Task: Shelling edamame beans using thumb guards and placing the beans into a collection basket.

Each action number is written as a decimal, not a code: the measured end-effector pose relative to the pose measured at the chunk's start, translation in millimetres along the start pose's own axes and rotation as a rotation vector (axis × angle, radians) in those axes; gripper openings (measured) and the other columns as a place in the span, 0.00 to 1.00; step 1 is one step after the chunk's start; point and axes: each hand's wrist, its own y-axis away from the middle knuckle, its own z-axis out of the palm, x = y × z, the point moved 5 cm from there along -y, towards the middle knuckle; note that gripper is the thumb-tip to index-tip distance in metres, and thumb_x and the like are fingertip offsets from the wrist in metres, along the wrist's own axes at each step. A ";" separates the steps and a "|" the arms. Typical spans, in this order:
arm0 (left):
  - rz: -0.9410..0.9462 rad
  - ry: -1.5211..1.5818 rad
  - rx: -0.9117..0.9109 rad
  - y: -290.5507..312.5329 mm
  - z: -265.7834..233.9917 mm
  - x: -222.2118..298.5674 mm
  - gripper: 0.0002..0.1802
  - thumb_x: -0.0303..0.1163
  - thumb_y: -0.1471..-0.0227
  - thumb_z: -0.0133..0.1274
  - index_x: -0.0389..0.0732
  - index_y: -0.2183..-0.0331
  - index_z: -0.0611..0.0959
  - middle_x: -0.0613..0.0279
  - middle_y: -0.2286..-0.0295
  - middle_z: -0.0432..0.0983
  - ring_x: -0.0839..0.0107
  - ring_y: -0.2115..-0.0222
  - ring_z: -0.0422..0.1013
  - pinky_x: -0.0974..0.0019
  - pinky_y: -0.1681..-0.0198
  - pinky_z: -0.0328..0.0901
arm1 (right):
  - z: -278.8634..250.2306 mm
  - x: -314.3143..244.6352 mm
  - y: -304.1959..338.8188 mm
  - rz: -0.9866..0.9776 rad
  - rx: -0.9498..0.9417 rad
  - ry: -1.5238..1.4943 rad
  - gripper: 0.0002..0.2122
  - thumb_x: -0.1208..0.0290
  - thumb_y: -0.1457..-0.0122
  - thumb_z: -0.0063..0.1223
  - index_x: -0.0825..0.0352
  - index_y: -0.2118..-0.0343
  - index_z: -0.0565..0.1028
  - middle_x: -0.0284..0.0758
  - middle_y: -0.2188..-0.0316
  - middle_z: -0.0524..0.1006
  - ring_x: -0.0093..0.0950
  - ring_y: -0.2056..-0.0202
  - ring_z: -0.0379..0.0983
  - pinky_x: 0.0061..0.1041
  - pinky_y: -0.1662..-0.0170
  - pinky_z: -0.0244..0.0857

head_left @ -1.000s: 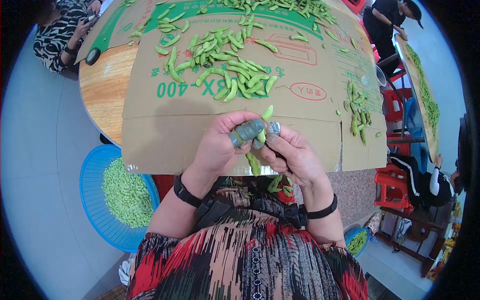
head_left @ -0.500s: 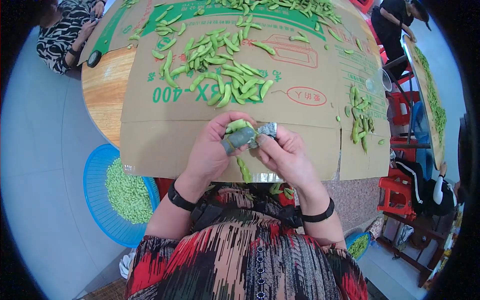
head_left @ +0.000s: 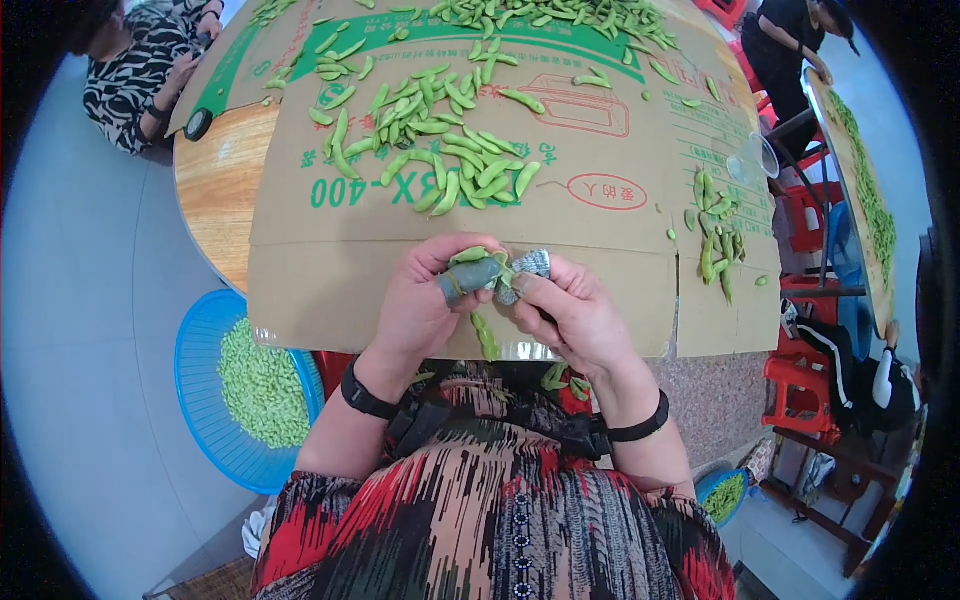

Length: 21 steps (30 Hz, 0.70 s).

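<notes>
Close together over the near edge of the cardboard (head_left: 340, 270), both my hands are closed on a green soybean pod (head_left: 468, 256). My left hand (head_left: 412, 305) grips it, with a grey-green sleeve (head_left: 470, 278) wrapped round one finger. Thumb and fingers of my right hand (head_left: 590, 320) pinch at its right end, where a strip of green skin shows. Grey knit-like covers (head_left: 532, 264) are on right-hand fingers. Another pod (head_left: 486, 338) juts down beneath my left hand; whether that hand holds it I cannot tell. Beyond them lies a heap of pods (head_left: 440, 120).
A blue basket of shelled beans (head_left: 262, 390) stands low at the left. More pods (head_left: 720, 235) lie on the right. A person (head_left: 140, 75) sits at far left; others are at a right-hand table (head_left: 850, 190). Red stools (head_left: 800, 390) and another blue basket (head_left: 722, 495) stand at right.
My right fingers have shifted slightly on the pod, and its green skin stretches between the hands. The view has moved a little; the pods on the cardboard look unchanged.
</notes>
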 end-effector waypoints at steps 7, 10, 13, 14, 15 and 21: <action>0.033 -0.223 0.086 -5.5 -9.6 4.6 0.12 0.19 0.54 0.48 0.39 0.65 0.80 0.67 0.73 0.75 0.81 0.77 0.67 0.80 0.76 0.59 | 1.4 6.4 -4.7 -0.198 0.079 0.391 0.08 0.69 0.42 0.47 0.67 0.75 0.71 0.24 0.87 0.65 0.12 0.83 0.56 0.16 0.81 0.52; 0.182 -0.643 0.093 -3.7 -5.7 15.6 0.13 0.18 0.57 0.49 0.39 0.66 0.81 0.62 0.73 0.76 0.74 0.76 0.69 0.74 0.73 0.62 | -8.0 -23.2 1.6 -0.458 0.390 0.800 0.10 0.67 0.44 0.49 0.70 0.73 0.70 0.42 0.87 0.68 0.27 0.85 0.66 0.28 0.79 0.61; 0.418 -1.077 0.049 2.4 6.8 28.4 0.17 0.18 0.64 0.47 0.38 0.66 0.79 0.52 0.74 0.74 0.58 0.72 0.70 0.65 0.68 0.64 | 26.0 -42.7 5.4 -0.544 0.440 0.980 0.11 0.65 0.46 0.51 0.70 0.71 0.70 0.46 0.84 0.71 0.41 0.82 0.70 0.34 0.78 0.63; 0.441 -1.063 0.009 3.8 8.8 28.1 0.17 0.18 0.67 0.46 0.35 0.68 0.79 0.49 0.75 0.72 0.52 0.71 0.70 0.63 0.67 0.64 | 35.1 -41.3 2.6 -0.483 0.390 1.082 0.13 0.64 0.48 0.53 0.70 0.69 0.69 0.48 0.83 0.72 0.47 0.77 0.70 0.40 0.76 0.63; 0.496 -1.121 0.040 6.0 11.1 31.1 0.17 0.18 0.68 0.46 0.34 0.69 0.78 0.48 0.75 0.72 0.51 0.70 0.69 0.62 0.66 0.64 | 38.2 -38.0 -1.6 -0.516 0.383 1.092 0.13 0.65 0.48 0.53 0.70 0.69 0.69 0.48 0.83 0.72 0.47 0.78 0.70 0.40 0.77 0.63; 0.255 -0.783 0.046 3.7 -14.3 21.8 0.10 0.21 0.53 0.46 0.34 0.65 0.77 0.62 0.74 0.74 0.72 0.76 0.70 0.68 0.72 0.64 | 27.7 -24.3 -7.7 -0.563 0.337 1.108 0.07 0.72 0.48 0.50 0.71 0.69 0.70 0.42 0.83 0.72 0.39 0.82 0.71 0.31 0.78 0.63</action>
